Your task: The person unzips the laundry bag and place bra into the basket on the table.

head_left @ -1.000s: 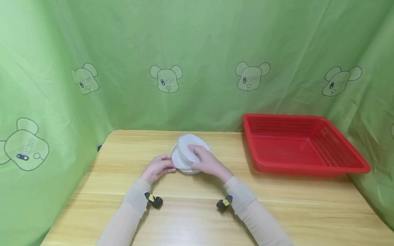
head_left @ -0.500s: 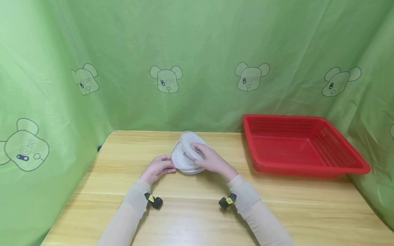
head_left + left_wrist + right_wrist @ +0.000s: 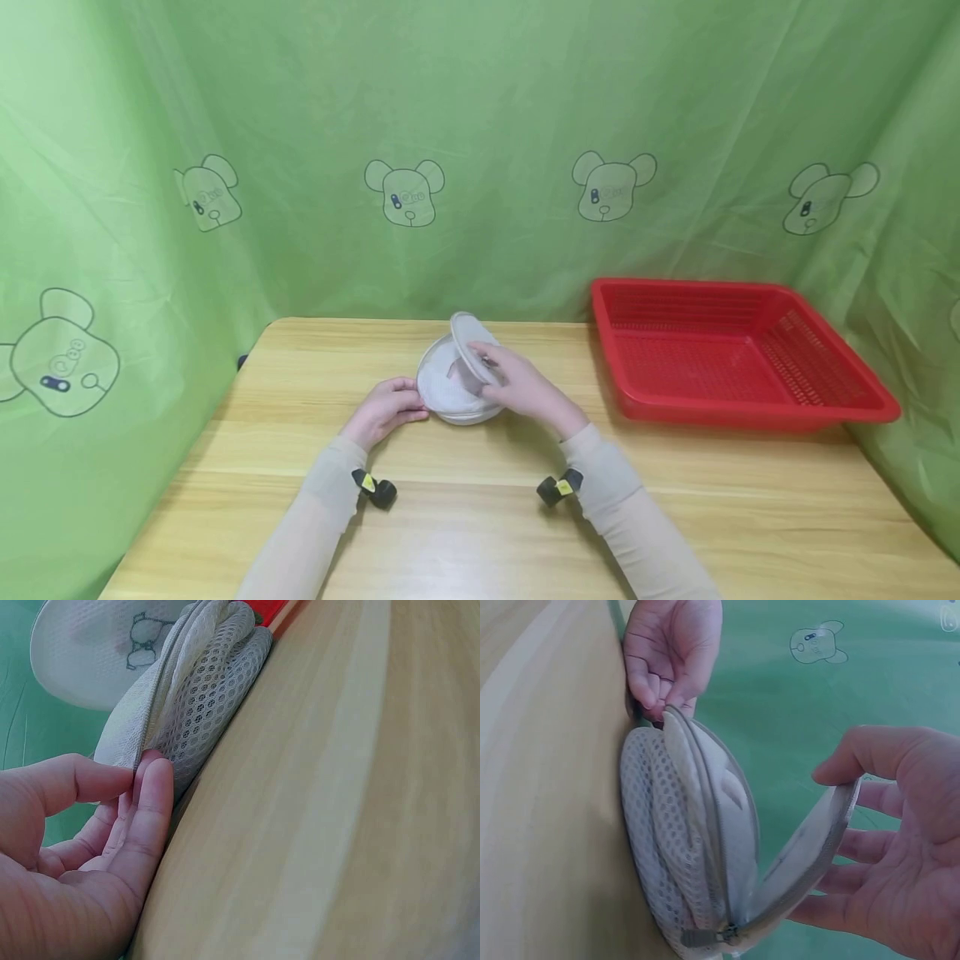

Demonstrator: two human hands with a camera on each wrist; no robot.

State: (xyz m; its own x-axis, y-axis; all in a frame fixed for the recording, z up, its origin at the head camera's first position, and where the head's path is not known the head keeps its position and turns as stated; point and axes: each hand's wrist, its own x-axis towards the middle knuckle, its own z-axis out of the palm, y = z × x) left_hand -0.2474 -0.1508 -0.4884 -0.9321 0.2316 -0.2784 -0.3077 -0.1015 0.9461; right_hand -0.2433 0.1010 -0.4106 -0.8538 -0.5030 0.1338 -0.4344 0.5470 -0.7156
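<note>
A collapsed, round white mesh laundry bag (image 3: pixel 438 387) lies on the table, its zipped lid (image 3: pixel 467 329) raised on the right side. My left hand (image 3: pixel 386 408) pinches the bag's left edge; in the left wrist view, thumb and fingertips meet at the grey zip seam (image 3: pixel 156 697) above the honeycomb mesh side (image 3: pixel 214 697). With the thumb on one face and the fingers behind the other, my right hand (image 3: pixel 907 832) grips the lid's rim and holds it tilted up. The zip pull (image 3: pixel 700 937) sits at the hinge end of the lid. Most of the bag's inside is hidden.
A red perforated plastic basket (image 3: pixel 622 400) stands at the right of the wooden table (image 3: pixel 450 517). Green curtains (image 3: pixel 495 250) with bear-head prints hang behind the table and at both sides. Both wrists carry small black cameras (image 3: pixel 384 494).
My right hand has moved slightly right, swinging the lid from lying over the bag to a steep tilt, and the bag's top now shows. The left hand keeps its place on the edge.
</note>
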